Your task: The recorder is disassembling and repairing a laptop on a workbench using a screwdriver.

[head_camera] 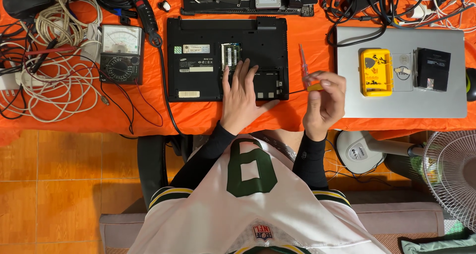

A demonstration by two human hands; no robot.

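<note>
My left hand point(241, 98) lies flat and released, palm down, on the near right part of the black laptop point(227, 58), fingers spread toward its open bay. My right hand point(325, 103) is clenched around one screwdriver point(305, 68), yellow grip in the fingers, clear shaft pointing away from me, held just right of the laptop.

Count: three laptops. The black one sits underside up at centre; a second, opened laptop point(249, 0) lies beyond it at the far edge; a silver laptop point(401, 71) lies closed to the right. On the silver lid I see one yellow bit case point(375, 71), its clear lid point(404, 71) beside it, and one black box point(433, 68). One meter point(121, 54) stands left of the black laptop, its leads trailing toward me.

The orange worktop point(74, 117) ends just below my wrists; a bare strip runs between the black and silver laptops, where the screwdriver is. Left of the meter, white cables point(54, 80) crowd the surface; dark cables point(377, 6) fill the far right corner. One fan point(451, 174) stands on the floor at my right.
</note>
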